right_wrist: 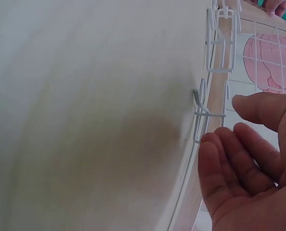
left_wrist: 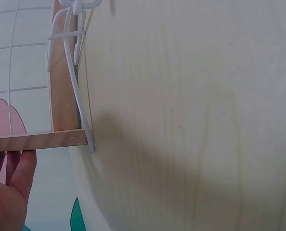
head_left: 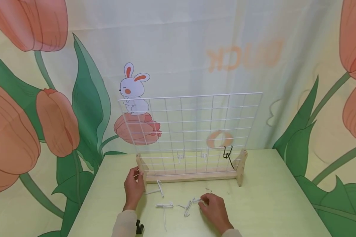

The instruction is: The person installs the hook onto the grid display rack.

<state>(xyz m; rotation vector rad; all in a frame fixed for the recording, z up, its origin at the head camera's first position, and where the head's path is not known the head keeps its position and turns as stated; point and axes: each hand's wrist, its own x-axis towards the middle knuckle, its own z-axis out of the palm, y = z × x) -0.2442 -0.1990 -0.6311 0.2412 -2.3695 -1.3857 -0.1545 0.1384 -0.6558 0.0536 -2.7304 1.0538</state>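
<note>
A white wire grid panel stands upright in a wooden base on the pale green table. My left hand rests with straight fingers against the base's left foot. My right hand hovers low over the table, palm relaxed, fingertips just beside a loose white hook and holding nothing. Several other white hooks lie in front of the base. On the grid's bottom rows hang two white hooks and a black hook.
A small black clip lies at the table's near edge by my left sleeve. A printed curtain with tulips and a rabbit hangs close behind the table. Bare tabletop stretches to the right of the stand.
</note>
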